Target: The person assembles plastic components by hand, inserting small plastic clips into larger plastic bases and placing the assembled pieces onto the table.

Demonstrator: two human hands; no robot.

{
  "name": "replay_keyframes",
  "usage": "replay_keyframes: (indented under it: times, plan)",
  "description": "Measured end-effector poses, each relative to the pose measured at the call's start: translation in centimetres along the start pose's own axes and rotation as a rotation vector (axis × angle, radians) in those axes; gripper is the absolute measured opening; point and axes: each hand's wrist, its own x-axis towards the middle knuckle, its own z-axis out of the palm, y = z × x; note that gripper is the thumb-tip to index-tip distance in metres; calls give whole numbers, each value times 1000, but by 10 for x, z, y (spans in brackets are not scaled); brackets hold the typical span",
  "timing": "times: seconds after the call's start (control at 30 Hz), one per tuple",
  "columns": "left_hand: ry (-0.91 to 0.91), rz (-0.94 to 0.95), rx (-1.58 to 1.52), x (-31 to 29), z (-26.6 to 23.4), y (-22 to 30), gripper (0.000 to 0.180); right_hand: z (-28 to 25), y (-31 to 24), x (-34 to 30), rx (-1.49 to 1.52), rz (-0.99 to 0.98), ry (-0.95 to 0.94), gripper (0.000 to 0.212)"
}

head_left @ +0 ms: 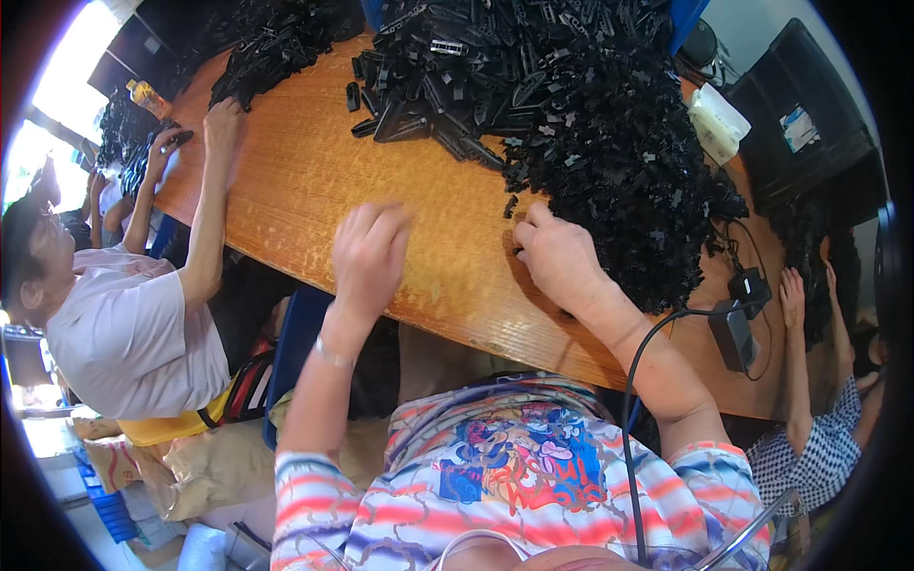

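Note:
My left hand (369, 249) is raised over the bare wooden table (305, 181), near its front edge. Its fingers are curled together and slightly blurred; whatever they may hold is hidden. At the left border of a big heap of small black plastic pieces (619, 181), my right hand (564, 255) is closed in a pinch. A bit of a small black piece (519, 251) shows at its fingertips. One loose black piece (510, 206) lies on the wood just beyond that hand. Behind, a pile of longer black plastic parts (457, 76) adjoins the small pieces.
A black cable (633, 400) hangs before my right arm, running to a power adapter (731, 338) at the right. A white-and-yellow package (718, 124) and a black crate (809, 114) stand back right. People work at left (143, 324) and right (804, 447).

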Motion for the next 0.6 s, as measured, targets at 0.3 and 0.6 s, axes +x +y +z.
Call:
replay_keyframes:
  times: [0.3,0.6]
  plan:
    - [-270,419,118,111,97,-15,23,8,-11,-5,46,73,-39,20]
    - [-375,33,-197,48,61,26,19,9,9,-12,400,85,149,21]
